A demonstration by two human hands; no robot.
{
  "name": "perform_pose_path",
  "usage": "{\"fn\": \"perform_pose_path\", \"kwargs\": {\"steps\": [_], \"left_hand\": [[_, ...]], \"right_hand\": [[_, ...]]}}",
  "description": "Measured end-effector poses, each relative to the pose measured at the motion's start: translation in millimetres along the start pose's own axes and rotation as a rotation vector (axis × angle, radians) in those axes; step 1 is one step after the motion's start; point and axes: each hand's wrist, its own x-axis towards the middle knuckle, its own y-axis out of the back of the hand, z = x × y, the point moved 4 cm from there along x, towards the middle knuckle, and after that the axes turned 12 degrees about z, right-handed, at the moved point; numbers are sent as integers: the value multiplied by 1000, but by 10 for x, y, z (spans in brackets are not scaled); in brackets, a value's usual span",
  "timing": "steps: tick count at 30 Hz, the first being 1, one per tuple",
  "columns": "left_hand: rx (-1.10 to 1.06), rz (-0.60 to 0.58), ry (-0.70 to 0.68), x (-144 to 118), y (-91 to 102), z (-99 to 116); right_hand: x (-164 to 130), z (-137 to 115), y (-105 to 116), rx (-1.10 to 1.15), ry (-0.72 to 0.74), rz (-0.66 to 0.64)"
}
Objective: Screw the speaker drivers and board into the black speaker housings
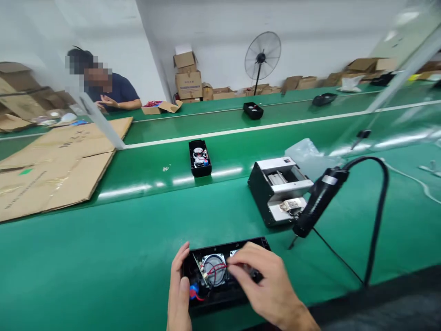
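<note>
- Black open casing (220,276) lies on the green table (103,257), just before the hanging screwdriver (319,202).
- Left hand (179,294) clamps the casing's left end, fingers pressed against it.
- Right hand (265,285) pinches the red wire (215,267) over the casing's round speaker.
- Risk, as I judge it: pulling hard could tear the wire from its joint.

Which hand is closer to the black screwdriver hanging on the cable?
Right. The right hand lies on the open black case, just below-left of the screwdriver. The left hand grips the case's far left edge.
</note>
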Motion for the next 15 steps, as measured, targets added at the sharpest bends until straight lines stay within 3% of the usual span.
{"fn": "perform_pose_path", "kwargs": {"steps": [3, 5, 7, 9, 11, 15], "left_hand": [[-43, -28, -85, -145, -121, -43], [-60, -62, -104, -202, -164, 66], [-43, -101, -110, -209, -167, 264], [10, -126, -138, -160, -142, 493], [92, -166, -189, -71, -123, 682], [182, -344, -517, 85, -180, 900]], "right_hand": [[216, -151, -411, -265, 57, -305], [261, -161, -601, -476, 122, -534], [296, -123, -647, -584, 109, -670], [375, -73, -547, -505, 6, -640], [476, -2, -346, -252, -152, -492], [521, 193, 116, 163, -390, -230]]}}
